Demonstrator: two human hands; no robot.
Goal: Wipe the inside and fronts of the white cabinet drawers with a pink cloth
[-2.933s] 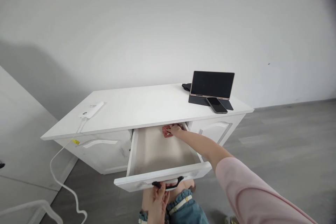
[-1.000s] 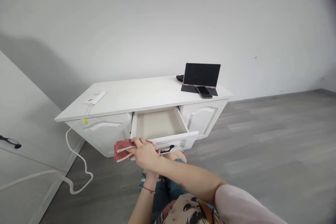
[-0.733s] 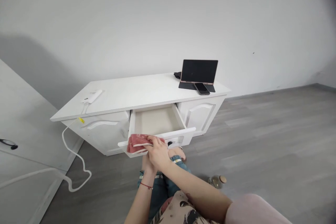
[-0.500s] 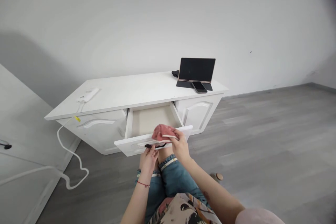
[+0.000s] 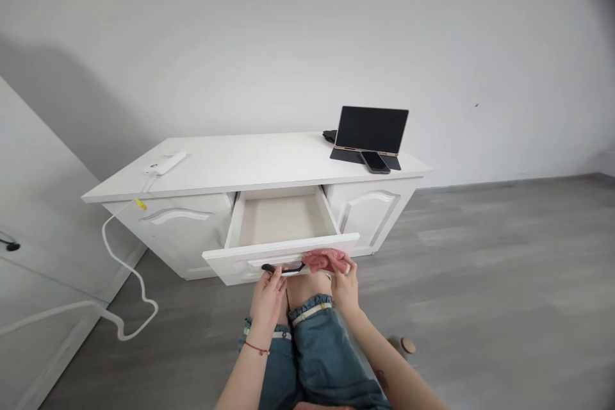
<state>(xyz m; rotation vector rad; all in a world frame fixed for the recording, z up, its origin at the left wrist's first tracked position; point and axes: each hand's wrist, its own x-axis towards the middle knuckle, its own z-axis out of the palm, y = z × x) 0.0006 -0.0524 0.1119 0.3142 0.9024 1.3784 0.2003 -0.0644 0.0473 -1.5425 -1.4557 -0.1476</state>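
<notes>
A white drawer is pulled out of the middle of a white cabinet, and its inside looks bare. My left hand grips the black drawer handle with thumb and fingers. In my right hand is a pink cloth, bunched and pressed against the drawer's front panel just right of the handle. The hand's fingers close around the cloth's right end.
On the cabinet top stand a tablet on its cover and a phone, with a dark item behind. A white power strip lies at left; its cable hangs to the floor. A stool leg shows behind my right arm.
My right hand has moved the pink cloth down from the drawer's top edge to its front panel, slightly rightward. My left hand stays at the handle. The view has shifted a little.
</notes>
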